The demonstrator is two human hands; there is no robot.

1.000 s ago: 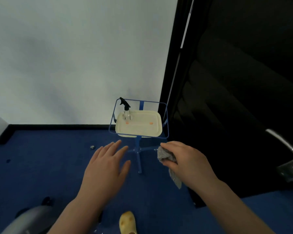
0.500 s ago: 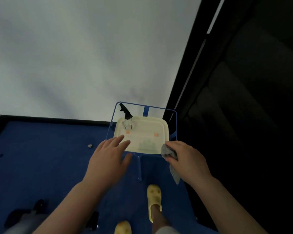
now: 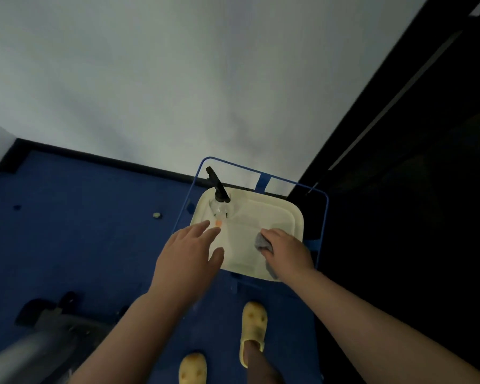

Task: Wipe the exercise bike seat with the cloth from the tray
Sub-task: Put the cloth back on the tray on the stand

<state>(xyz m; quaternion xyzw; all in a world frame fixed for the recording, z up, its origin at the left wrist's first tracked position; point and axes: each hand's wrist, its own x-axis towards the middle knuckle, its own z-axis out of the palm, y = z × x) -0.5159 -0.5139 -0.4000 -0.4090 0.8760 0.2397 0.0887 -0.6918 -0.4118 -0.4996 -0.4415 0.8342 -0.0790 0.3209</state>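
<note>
A cream tray point(image 3: 287, 210) rests in a blue wire stand point(image 3: 326, 217) against the white wall. My right hand point(image 3: 287, 250) is closed around a grey cloth point(image 3: 261, 241) and hovers over the tray's right part, with a tail of cloth hanging below the wrist. My left hand point(image 3: 187, 257) is flat with fingers spread, over the tray's left edge, holding nothing. A clear spray bottle point(image 3: 219, 202) with a black trigger head stands in the tray's far left corner. The exercise bike's grey frame point(image 3: 36, 347) shows blurred at the lower left; its seat is out of view.
Blue carpet covers the floor. My feet in yellow slippers point(image 3: 254, 328) stand just before the stand. A dark curtain or panel point(image 3: 413, 217) fills the right side. A small round object point(image 3: 157, 215) lies on the carpet left of the stand.
I have stepped up to the stand. Both hands moved forward over the tray, the right one still gripping the cloth.
</note>
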